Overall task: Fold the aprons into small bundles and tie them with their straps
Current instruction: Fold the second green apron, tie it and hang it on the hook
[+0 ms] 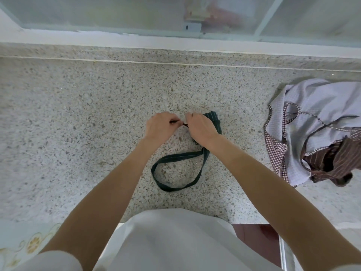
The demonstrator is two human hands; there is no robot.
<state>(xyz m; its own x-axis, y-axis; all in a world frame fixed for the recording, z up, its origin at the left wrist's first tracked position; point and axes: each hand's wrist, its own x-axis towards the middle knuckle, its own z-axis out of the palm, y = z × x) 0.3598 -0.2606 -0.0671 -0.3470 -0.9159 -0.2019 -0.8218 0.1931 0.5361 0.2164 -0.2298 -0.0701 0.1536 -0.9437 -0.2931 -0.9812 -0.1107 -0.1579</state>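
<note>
A dark green striped apron bundle (214,122) lies on the speckled stone counter (78,114), mostly hidden under my right hand (201,128). Its neck loop (175,169) trails toward me in an oval on the counter. My left hand (160,126) and my right hand meet at the bundle's left end, each pinching a thin dark strap (181,123) between fingers and thumb. The strap runs taut across the small gap between the two hands.
A loose heap of aprons (316,130) lies at the right: lilac cloth, a brown-checked one and a brown striped one, straps tangled. A frosted window (117,14) and white sill run along the counter's back. The counter's front edge is at my waist.
</note>
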